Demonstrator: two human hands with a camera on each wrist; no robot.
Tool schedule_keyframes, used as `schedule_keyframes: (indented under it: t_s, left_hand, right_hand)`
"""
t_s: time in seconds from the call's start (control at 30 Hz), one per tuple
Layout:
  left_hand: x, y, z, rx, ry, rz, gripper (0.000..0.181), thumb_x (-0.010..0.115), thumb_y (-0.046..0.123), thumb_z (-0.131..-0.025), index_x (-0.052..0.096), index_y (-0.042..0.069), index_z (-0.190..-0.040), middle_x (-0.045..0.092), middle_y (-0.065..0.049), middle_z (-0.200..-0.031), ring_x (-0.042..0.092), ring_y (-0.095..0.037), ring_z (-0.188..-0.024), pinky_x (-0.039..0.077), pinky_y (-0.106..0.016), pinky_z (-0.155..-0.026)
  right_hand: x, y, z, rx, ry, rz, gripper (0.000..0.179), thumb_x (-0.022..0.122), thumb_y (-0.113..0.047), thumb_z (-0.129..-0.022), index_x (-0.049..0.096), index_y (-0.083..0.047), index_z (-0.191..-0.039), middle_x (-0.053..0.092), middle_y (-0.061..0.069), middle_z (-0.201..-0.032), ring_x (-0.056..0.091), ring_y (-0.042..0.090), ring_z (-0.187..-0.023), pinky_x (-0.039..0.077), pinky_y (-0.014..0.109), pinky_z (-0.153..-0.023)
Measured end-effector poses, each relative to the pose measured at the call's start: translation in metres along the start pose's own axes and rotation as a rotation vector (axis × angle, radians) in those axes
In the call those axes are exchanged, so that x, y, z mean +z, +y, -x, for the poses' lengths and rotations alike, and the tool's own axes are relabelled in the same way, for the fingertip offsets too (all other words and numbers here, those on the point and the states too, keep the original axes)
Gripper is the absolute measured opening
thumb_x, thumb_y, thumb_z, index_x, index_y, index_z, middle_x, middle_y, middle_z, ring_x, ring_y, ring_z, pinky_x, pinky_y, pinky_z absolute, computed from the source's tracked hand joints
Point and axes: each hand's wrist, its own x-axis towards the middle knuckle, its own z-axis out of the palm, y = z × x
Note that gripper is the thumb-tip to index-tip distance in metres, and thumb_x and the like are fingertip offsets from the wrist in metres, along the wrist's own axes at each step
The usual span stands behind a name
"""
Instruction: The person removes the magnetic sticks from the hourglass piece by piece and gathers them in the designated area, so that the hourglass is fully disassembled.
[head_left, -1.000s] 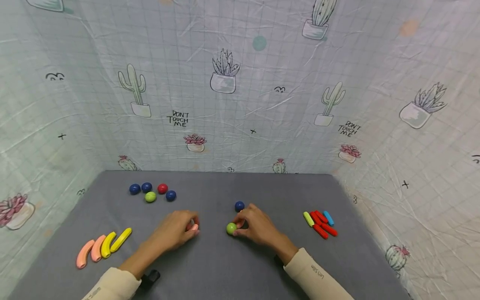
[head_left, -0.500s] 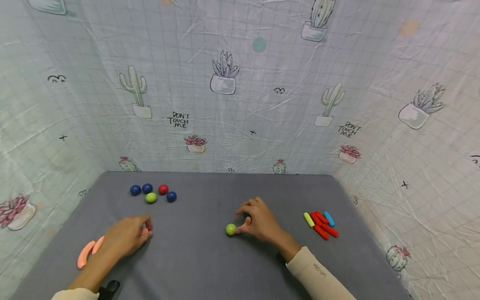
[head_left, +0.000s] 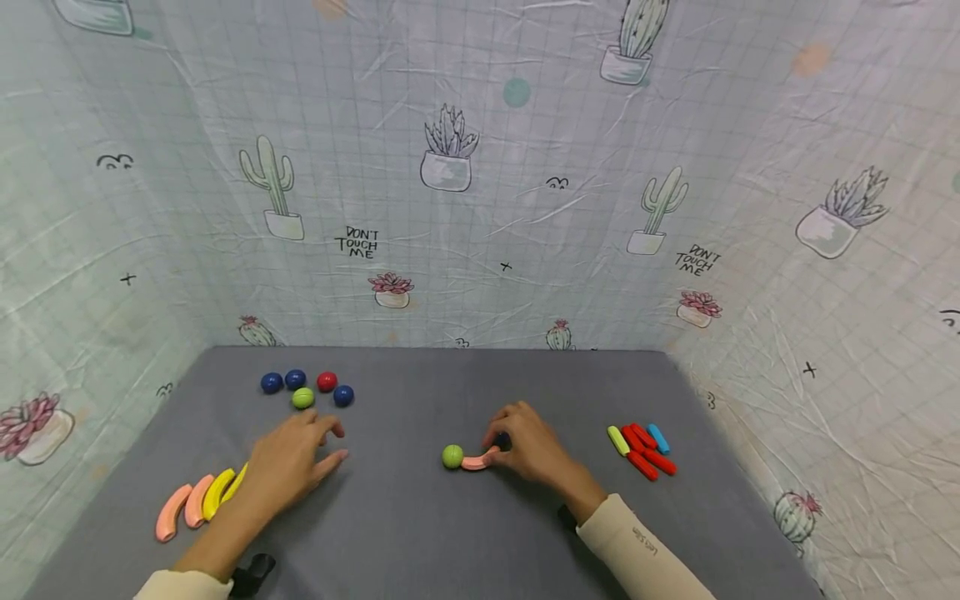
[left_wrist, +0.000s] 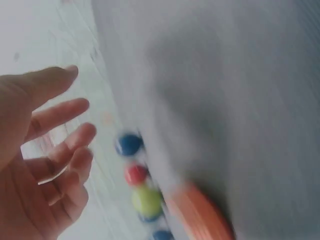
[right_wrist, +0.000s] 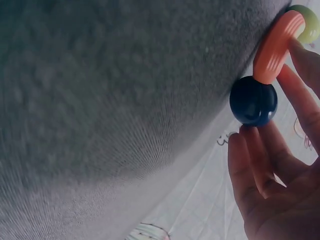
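Note:
My right hand [head_left: 528,446] pinches a pink curved ribbed piece [head_left: 476,462] with thumb and index finger. The piece's left end meets a green ball [head_left: 452,457]. A dark blue ball [right_wrist: 253,101] sits against its other end, with my other right fingers touching the ball in the right wrist view. My left hand [head_left: 288,458] is held over the left of the table, holding nothing, thumb and fingers apart. Near it in the left wrist view is a blurred pink piece [left_wrist: 200,215], which my left hand hides in the head view.
Left of my left hand lie pink curved pieces [head_left: 172,512] and yellow curved pieces [head_left: 217,493]. Blue balls [head_left: 272,382], a red ball [head_left: 327,382] and another green ball [head_left: 303,398] stand at the back left. At right lie red sticks [head_left: 641,463], a yellow-green stick [head_left: 618,440] and a blue stick [head_left: 658,438].
My left hand carried a pink piece leftward from the middle, then let it go and moved slightly right. My right hand shifted from the green ball to the pink piece; the green ball moved slightly left.

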Motion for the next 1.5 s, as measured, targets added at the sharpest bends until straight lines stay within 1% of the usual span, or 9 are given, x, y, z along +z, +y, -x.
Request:
schedule_keyframes:
  t_s: [0.1, 0.27, 0.4, 0.53, 0.83, 1.0, 1.1, 1.33, 1.5]
  left_hand:
    - [0.008, 0.025, -0.011, 0.058, 0.000, 0.079, 0.032, 0.089, 0.035, -0.087, 0.075, 0.019, -0.111, 0.067, 0.000, -0.097, 0.063, -0.015, -0.083, 0.053, -0.036, -0.065]
    - [0.028, 0.066, -0.027, 0.161, -0.062, 0.174, 0.041, 0.089, 0.032, -0.088, 0.074, 0.019, -0.124, 0.069, -0.003, -0.112, 0.066, -0.021, -0.101, 0.057, -0.044, -0.080]
    - [0.041, 0.091, -0.038, 0.273, -0.118, 0.205, 0.042, 0.090, 0.028, -0.086, 0.074, 0.020, -0.124, 0.067, -0.003, -0.113, 0.065, -0.019, -0.100, 0.056, -0.043, -0.081]
    - [0.051, 0.105, -0.045, 0.349, -0.139, 0.219, 0.036, 0.092, 0.024, -0.084, 0.076, 0.020, -0.117, 0.066, 0.000, -0.106, 0.062, -0.014, -0.092, 0.055, -0.039, -0.078]
    - [0.066, 0.115, -0.047, 0.389, -0.101, 0.221, 0.025, 0.092, 0.021, -0.085, 0.075, 0.019, -0.103, 0.063, 0.004, -0.095, 0.053, -0.008, -0.079, 0.048, -0.028, -0.068]
    - [0.069, 0.117, -0.048, 0.374, -0.092, 0.229, 0.023, 0.092, 0.021, -0.084, 0.076, 0.020, -0.100, 0.062, 0.004, -0.093, 0.054, -0.008, -0.077, 0.048, -0.028, -0.067]
    - [0.070, 0.117, -0.049, 0.363, -0.074, 0.238, 0.022, 0.092, 0.021, -0.084, 0.075, 0.019, -0.098, 0.061, 0.003, -0.091, 0.054, -0.008, -0.075, 0.049, -0.029, -0.066]
    - [0.074, 0.115, -0.045, 0.345, -0.017, 0.196, 0.023, 0.092, 0.024, -0.083, 0.071, 0.019, -0.091, 0.058, 0.004, -0.085, 0.054, -0.009, -0.070, 0.047, -0.028, -0.062]
    - [0.070, 0.103, -0.042, 0.306, -0.053, 0.207, 0.023, 0.092, 0.023, -0.083, 0.072, 0.020, -0.094, 0.059, 0.006, -0.088, 0.056, -0.008, -0.074, 0.050, -0.030, -0.067]
  right_hand:
    - [0.002, 0.000, 0.001, 0.020, -0.006, 0.003, 0.012, 0.090, -0.035, -0.086, 0.084, -0.026, -0.091, 0.072, -0.006, -0.111, 0.057, 0.015, -0.104, 0.052, 0.037, -0.083]
    - [0.005, -0.002, 0.003, 0.002, -0.037, 0.009, 0.016, 0.089, -0.040, -0.087, 0.084, -0.026, -0.094, 0.074, -0.007, -0.111, 0.059, 0.015, -0.105, 0.054, 0.038, -0.084]
    - [0.007, -0.003, 0.004, -0.010, -0.048, 0.018, 0.019, 0.090, -0.041, -0.086, 0.084, -0.026, -0.097, 0.075, -0.007, -0.113, 0.060, 0.015, -0.105, 0.054, 0.038, -0.086]
    - [0.007, -0.003, 0.005, -0.029, -0.063, 0.015, 0.019, 0.091, -0.035, -0.086, 0.084, -0.025, -0.100, 0.075, -0.007, -0.114, 0.060, 0.015, -0.105, 0.055, 0.039, -0.089]
    - [0.005, -0.004, 0.007, -0.043, -0.086, -0.017, 0.018, 0.092, -0.029, -0.085, 0.084, -0.025, -0.101, 0.074, -0.008, -0.111, 0.060, 0.014, -0.103, 0.055, 0.038, -0.088]
    - [0.006, -0.005, 0.008, -0.050, -0.070, -0.001, 0.018, 0.092, -0.030, -0.085, 0.084, -0.025, -0.101, 0.075, -0.007, -0.110, 0.060, 0.014, -0.102, 0.055, 0.038, -0.089]
    - [0.006, -0.004, 0.007, -0.055, -0.059, 0.005, 0.018, 0.092, -0.030, -0.085, 0.083, -0.025, -0.100, 0.074, -0.006, -0.109, 0.061, 0.015, -0.102, 0.055, 0.039, -0.089]
    - [0.009, -0.004, 0.009, -0.040, -0.056, 0.009, 0.017, 0.092, -0.033, -0.084, 0.083, -0.026, -0.098, 0.075, -0.008, -0.107, 0.061, 0.014, -0.101, 0.054, 0.038, -0.089]
    - [0.010, -0.005, 0.008, -0.056, -0.038, 0.010, 0.015, 0.091, -0.029, -0.085, 0.084, -0.025, -0.098, 0.075, -0.007, -0.104, 0.062, 0.014, -0.100, 0.055, 0.038, -0.088]
